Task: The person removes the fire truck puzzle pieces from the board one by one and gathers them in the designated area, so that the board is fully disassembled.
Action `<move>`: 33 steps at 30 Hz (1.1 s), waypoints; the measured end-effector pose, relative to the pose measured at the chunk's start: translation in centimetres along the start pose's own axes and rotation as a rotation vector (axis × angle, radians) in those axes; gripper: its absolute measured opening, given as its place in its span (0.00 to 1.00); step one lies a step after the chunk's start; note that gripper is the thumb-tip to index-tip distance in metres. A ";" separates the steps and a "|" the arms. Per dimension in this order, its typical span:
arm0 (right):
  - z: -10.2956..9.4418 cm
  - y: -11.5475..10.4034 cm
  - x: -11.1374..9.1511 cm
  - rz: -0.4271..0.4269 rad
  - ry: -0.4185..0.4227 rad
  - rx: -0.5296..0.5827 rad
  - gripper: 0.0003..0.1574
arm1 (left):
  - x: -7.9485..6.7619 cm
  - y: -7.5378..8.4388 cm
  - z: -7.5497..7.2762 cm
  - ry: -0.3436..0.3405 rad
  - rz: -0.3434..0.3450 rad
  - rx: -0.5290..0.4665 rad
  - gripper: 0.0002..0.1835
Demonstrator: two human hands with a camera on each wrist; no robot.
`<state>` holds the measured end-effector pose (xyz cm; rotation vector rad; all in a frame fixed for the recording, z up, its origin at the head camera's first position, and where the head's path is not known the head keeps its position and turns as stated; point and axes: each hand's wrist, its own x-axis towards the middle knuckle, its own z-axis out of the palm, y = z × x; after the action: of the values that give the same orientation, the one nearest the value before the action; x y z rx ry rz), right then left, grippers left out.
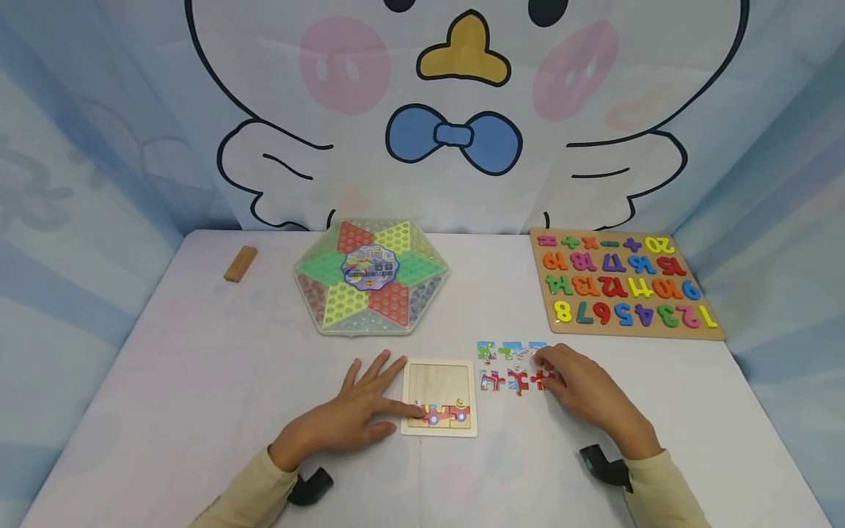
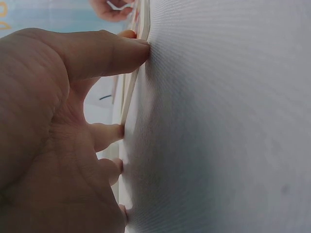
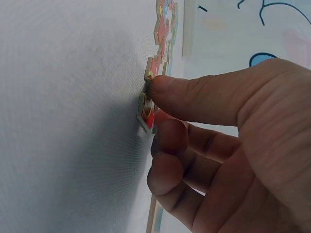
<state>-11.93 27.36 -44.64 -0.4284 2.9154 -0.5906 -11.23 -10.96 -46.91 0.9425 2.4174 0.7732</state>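
Note:
A small square wooden puzzle tray (image 1: 438, 433) lies at the front middle, with red vehicle jigsaw pieces (image 1: 451, 416) fitted along its lower edge. My left hand (image 1: 350, 419) spreads over its left side, the index fingertip pressing on the leftmost fitted piece. In the left wrist view, the thumb (image 2: 114, 53) is close to the tray's edge. Right of the tray, loose jigsaw pieces (image 1: 518, 381) lie in two rows. My right hand (image 1: 590, 385) bends over the right end of these rows. Its thumb and curled fingers pinch a red piece (image 3: 146, 114) low at the tabletop, partly hidden by the fingertips.
Behind the tray is a hexagonal board game (image 1: 389, 304) with coloured star points. A wooden number board (image 1: 634, 323) stretches along the back right. At the back left sits a small wooden block (image 1: 240, 264). Printed curtains (image 1: 455, 198) close off the back and sides of the white table.

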 end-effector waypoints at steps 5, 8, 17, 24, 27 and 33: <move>0.0 -0.1 0.0 0.005 -0.001 -0.007 0.20 | 0.0 0.1 -0.1 -0.001 -0.002 -0.007 0.25; 0.0 -0.1 0.0 0.009 -0.004 -0.007 0.20 | 0.0 0.1 0.0 0.001 0.000 -0.005 0.25; 0.0 -0.2 -0.1 0.013 0.008 -0.030 0.21 | 0.0 0.0 0.0 0.000 -0.002 -0.006 0.25; -0.8 -0.9 -0.5 -0.017 0.099 -0.054 0.21 | -0.1 0.0 0.0 -0.001 0.005 -0.002 0.25; -0.8 -1.9 -0.4 -0.060 0.104 -0.044 0.23 | -0.2 0.0 0.0 0.003 0.010 0.005 0.25; 0.0 -4.6 0.1 -0.161 0.051 -0.070 0.25 | -0.1 0.0 0.0 -0.001 0.013 -0.001 0.25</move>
<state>-10.92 23.25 -42.79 -0.6718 2.9760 -0.5284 -11.15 -11.04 -46.94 0.9586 2.4117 0.7781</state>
